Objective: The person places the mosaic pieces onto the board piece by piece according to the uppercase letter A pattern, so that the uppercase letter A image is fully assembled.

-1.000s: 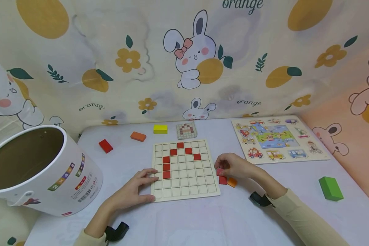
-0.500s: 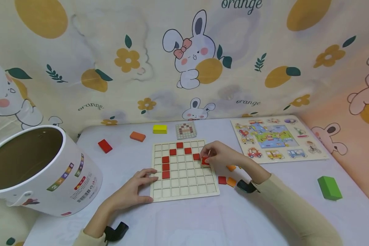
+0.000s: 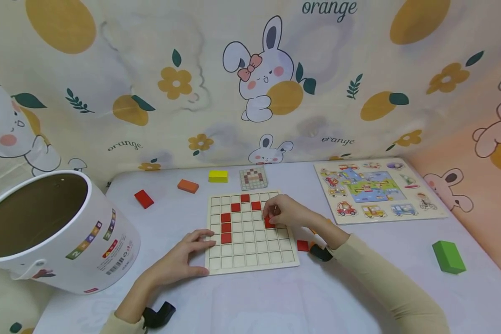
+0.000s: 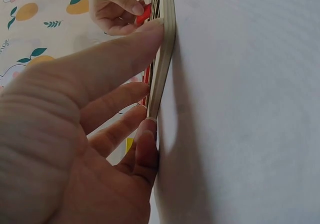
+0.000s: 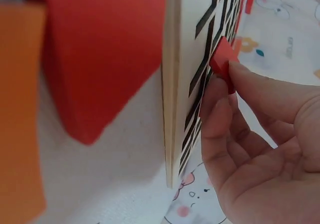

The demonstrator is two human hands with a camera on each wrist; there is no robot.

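A pale wooden grid board (image 3: 250, 256) lies on the table, with several red square tiles (image 3: 226, 228) set in its cells. At the board's left edge rests my left hand (image 3: 178, 255), thumb and fingertips touching the rim. My right hand (image 3: 290, 212) is over the right part of the board and pinches a red square tile (image 5: 223, 58) between thumb and fingers. In the right wrist view that tile is tilted, one corner right at the grid. The right fingers hide some cells around it in the head view.
Beside the board's right edge lie a red tile (image 3: 302, 246) and orange pieces partly hidden by my arm. A small pattern card (image 3: 253, 178) stands behind the board. A white bucket (image 3: 108, 260) is left, a picture puzzle (image 3: 375, 211) back right, a green block (image 3: 448, 256) far right.
My right hand has moved from the loose tiles beside the board up and left over the grid, carrying a red tile. The left hand has stayed at the board's edge.
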